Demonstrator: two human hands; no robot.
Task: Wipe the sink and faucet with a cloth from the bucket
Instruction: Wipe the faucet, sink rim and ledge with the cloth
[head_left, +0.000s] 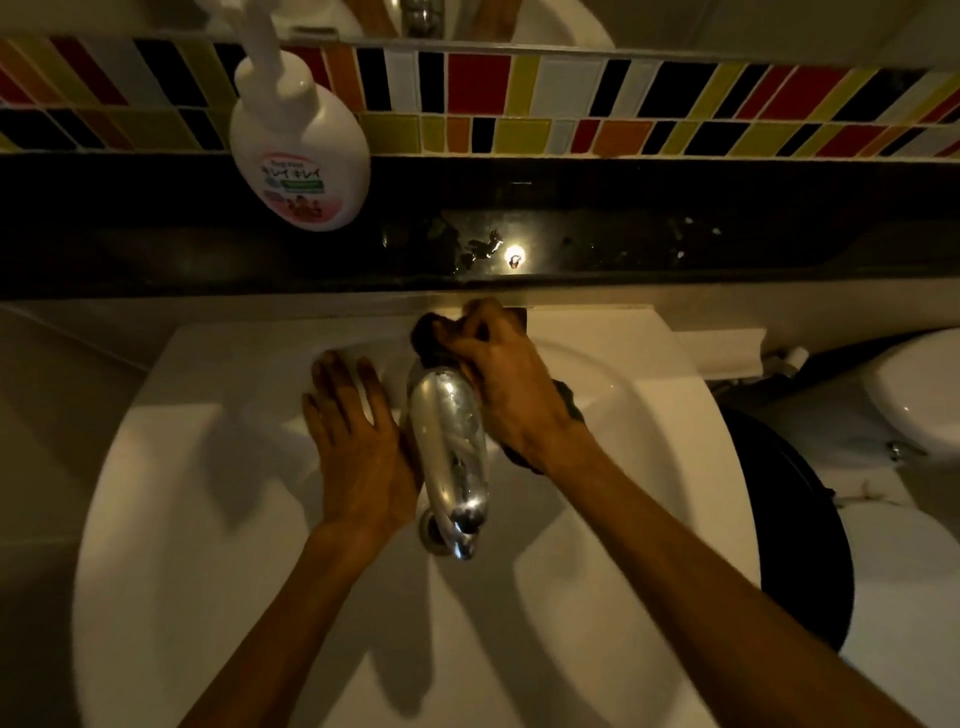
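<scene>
A white sink (208, 519) fills the lower part of the view, with a chrome faucet (452, 441) reaching over its basin from the back. My right hand (504, 384) grips a dark cloth (428, 332) and presses it against the base of the faucet at the sink's back rim; more of the cloth shows under my wrist. Flat on the sink's rim, just left of the faucet, lies my left hand (358, 441), fingers spread and holding nothing. The drain (431, 535) sits under the spout. The bucket may be the dark round shape (800, 519) right of the sink.
A black stone ledge (675, 228) with wet spots runs behind the sink, below a band of coloured tiles (571, 104). A white soap pump bottle (298, 140) stands on the ledge at the left. A white toilet (914, 395) is at the right.
</scene>
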